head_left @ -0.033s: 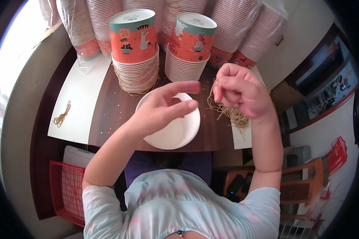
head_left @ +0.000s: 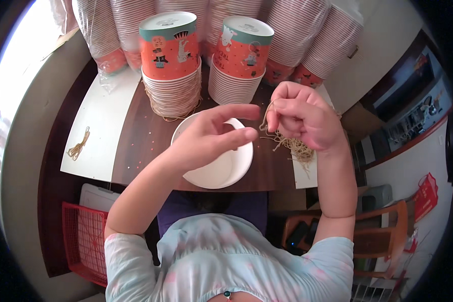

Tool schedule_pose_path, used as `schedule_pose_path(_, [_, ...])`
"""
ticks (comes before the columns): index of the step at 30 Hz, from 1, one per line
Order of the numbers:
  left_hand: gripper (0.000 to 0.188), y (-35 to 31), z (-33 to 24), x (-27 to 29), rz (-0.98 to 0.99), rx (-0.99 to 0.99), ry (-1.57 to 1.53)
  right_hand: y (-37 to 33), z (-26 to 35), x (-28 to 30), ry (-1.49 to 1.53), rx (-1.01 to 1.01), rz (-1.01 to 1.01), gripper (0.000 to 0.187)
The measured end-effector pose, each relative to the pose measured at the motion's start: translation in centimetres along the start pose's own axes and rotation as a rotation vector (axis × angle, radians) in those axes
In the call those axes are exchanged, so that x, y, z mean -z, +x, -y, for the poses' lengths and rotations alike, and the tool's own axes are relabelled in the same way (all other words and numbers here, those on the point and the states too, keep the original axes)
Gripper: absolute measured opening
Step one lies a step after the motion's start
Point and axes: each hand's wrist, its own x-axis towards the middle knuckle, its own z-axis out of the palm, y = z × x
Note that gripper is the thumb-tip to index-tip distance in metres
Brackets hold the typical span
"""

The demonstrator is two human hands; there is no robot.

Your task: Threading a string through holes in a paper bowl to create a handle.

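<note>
The left hand (head_left: 211,138) hovers with fingers spread; the right hand (head_left: 302,118) seems pinched shut.

A home turned packing workshop: tall sleeved stacks of paper cups (head_left: 307,35) crowd behind a dark wooden table (head_left: 146,136) (a red basket (head_left: 83,236) sits below it, a wooden chair (head_left: 382,236) beside).

The person wears a pale blue short-sleeved top with faint pink blotches

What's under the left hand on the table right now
A white paper lid lies on the brown table beneath the left hand. The hand covers the lid's upper left part.
</note>
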Motion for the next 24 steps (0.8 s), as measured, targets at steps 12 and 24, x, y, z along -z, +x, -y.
schedule_pose_path(12, [0.012,-3.9,1.2,2.4,0.103,0.206,-0.033,-1.5,-1.1,2.6,0.03,0.031,-0.149,0.011])
schedule_pose_path(24, [0.014,-5.9,-1.1,4.6,-0.002,0.452,-0.073,0.5,-4.5,6.3,-0.456,0.024,-0.589,0.016])
